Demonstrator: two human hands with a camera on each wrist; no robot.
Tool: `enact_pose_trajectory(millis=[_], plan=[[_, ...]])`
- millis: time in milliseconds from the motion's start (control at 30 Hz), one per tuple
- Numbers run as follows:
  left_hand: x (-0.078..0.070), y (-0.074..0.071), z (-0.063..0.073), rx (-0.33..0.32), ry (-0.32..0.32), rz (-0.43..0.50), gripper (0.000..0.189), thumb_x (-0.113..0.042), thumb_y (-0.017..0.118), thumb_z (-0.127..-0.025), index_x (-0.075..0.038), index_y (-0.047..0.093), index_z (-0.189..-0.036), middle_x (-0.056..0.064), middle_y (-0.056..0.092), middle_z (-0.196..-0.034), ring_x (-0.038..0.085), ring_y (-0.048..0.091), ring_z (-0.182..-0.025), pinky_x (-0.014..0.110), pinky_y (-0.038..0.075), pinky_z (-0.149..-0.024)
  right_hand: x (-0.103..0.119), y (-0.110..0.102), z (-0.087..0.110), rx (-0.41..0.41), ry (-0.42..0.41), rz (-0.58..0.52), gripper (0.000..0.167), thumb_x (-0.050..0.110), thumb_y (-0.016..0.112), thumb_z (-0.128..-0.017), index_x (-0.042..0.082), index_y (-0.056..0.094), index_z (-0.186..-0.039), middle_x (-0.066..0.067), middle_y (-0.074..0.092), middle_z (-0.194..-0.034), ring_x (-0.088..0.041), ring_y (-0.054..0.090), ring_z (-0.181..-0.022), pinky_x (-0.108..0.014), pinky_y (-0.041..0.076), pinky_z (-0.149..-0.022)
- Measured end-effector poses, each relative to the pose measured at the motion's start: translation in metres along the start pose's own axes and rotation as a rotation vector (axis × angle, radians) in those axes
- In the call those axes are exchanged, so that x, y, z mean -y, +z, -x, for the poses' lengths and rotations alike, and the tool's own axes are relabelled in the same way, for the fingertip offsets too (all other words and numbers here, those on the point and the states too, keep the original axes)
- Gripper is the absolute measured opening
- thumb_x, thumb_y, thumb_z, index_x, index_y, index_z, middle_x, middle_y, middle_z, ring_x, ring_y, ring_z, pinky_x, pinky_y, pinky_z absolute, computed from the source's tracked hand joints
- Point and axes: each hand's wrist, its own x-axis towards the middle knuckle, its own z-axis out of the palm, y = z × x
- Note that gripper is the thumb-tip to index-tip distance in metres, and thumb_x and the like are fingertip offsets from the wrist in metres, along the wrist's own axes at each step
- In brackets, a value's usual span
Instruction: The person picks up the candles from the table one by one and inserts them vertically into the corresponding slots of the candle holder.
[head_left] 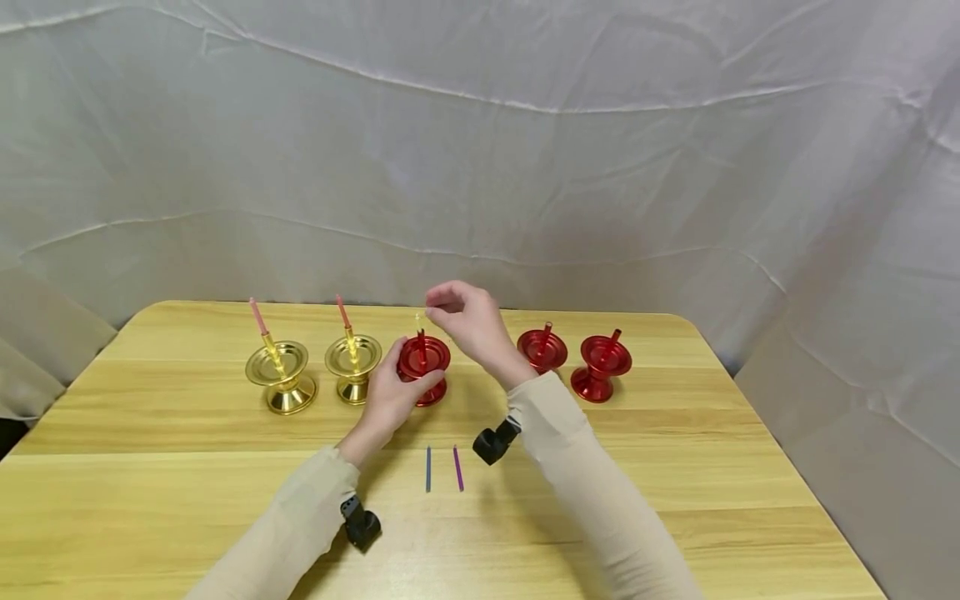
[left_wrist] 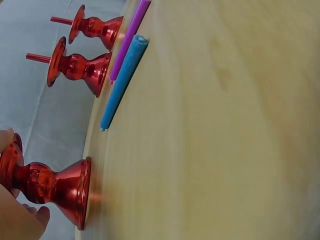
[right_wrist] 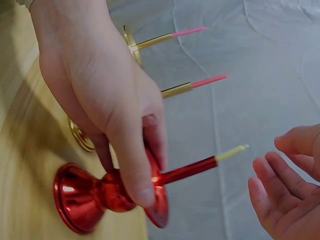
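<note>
My left hand (head_left: 392,398) grips a red metallic candle holder (right_wrist: 115,191) round its dish and neck, thumb at the near side. The holder stands on the wooden table. A short yellow candle (right_wrist: 231,153) sticks out of the top of its red tube. Just past the candle's tip, my right hand (head_left: 478,327) hovers with loosely bent fingers; the right wrist view shows a gap between these fingertips and the candle. Nearer to me on the table lie a blue candle (head_left: 428,469) and a purple candle (head_left: 458,468), side by side.
Left of the held one stand a gold candle holder (head_left: 291,397) with a pink candle (head_left: 258,316) and another gold holder (head_left: 352,390) with a reddish-pink candle (head_left: 343,311). Two red holders with bare tubes, one nearer (head_left: 551,352) and one farther right (head_left: 592,386), stand before a grey-white cloth.
</note>
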Motion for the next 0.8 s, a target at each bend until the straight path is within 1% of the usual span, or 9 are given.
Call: enact_pose_trajectory(millis=[200,300,433,600,667,800], plan=[[-0.001,0.000,0.000,0.014,-0.020,-0.033,0.090,-0.023,0.078,-0.082,0.001,0.026,-0.151,0.022,0.042,-0.144,0.035,0.044,-0.129,0.046,0.039,-0.105,0.004,-0.025,0.012,-0.060,-0.082,-0.013,0.019,0.008,0.066,-0.092,0.003,0.067,-0.110,-0.007,0.069,-0.105,-0.018,0.064,-0.097,-0.032,0.053,-0.085],[0.000,-0.001,0.001,0.021,-0.025,-0.038,0.089,-0.024,0.077,-0.083,-0.001,0.024,-0.151,0.021,0.040,-0.146,0.035,0.044,-0.129,0.046,0.040,-0.104,0.004,-0.040,0.017,-0.103,-0.107,-0.029,0.020,0.006,0.066,-0.091,0.000,0.067,-0.110,-0.009,0.069,-0.104,-0.019,0.064,-0.095,-0.033,0.052,-0.086],[0.001,-0.002,0.001,0.017,-0.038,-0.026,0.087,-0.022,0.076,-0.084,-0.001,0.025,-0.151,0.022,0.039,-0.146,0.036,0.044,-0.128,0.046,0.042,-0.103,0.000,-0.058,0.022,-0.166,-0.101,-0.044,0.020,0.005,0.066,-0.091,-0.002,0.067,-0.110,-0.013,0.068,-0.105,-0.020,0.064,-0.095,-0.035,0.052,-0.087],[0.001,-0.004,0.002,0.002,-0.049,-0.031,0.085,-0.021,0.076,-0.084,-0.001,0.027,-0.150,0.023,0.040,-0.144,0.037,0.044,-0.128,0.047,0.040,-0.104,-0.013,-0.079,0.026,-0.256,-0.055,-0.055,0.020,0.004,0.062,-0.093,-0.002,0.066,-0.112,-0.014,0.067,-0.109,-0.021,0.062,-0.097,-0.033,0.051,-0.087],[0.001,-0.004,0.002,0.001,-0.048,-0.033,0.085,-0.021,0.076,-0.083,0.000,0.027,-0.149,0.023,0.040,-0.144,0.037,0.044,-0.128,0.048,0.040,-0.104,-0.020,-0.085,0.028,-0.294,-0.013,-0.046,0.021,0.006,0.060,-0.095,-0.001,0.065,-0.114,-0.013,0.067,-0.110,-0.021,0.062,-0.100,-0.033,0.050,-0.089],[0.003,-0.004,0.001,0.007,-0.044,-0.035,0.085,-0.020,0.076,-0.084,0.000,0.027,-0.149,0.023,0.041,-0.144,0.037,0.044,-0.128,0.047,0.041,-0.103,-0.032,-0.095,0.035,-0.351,0.106,-0.002,0.026,0.010,0.056,-0.097,0.000,0.063,-0.119,-0.012,0.065,-0.116,-0.023,0.059,-0.107,-0.034,0.048,-0.094]])
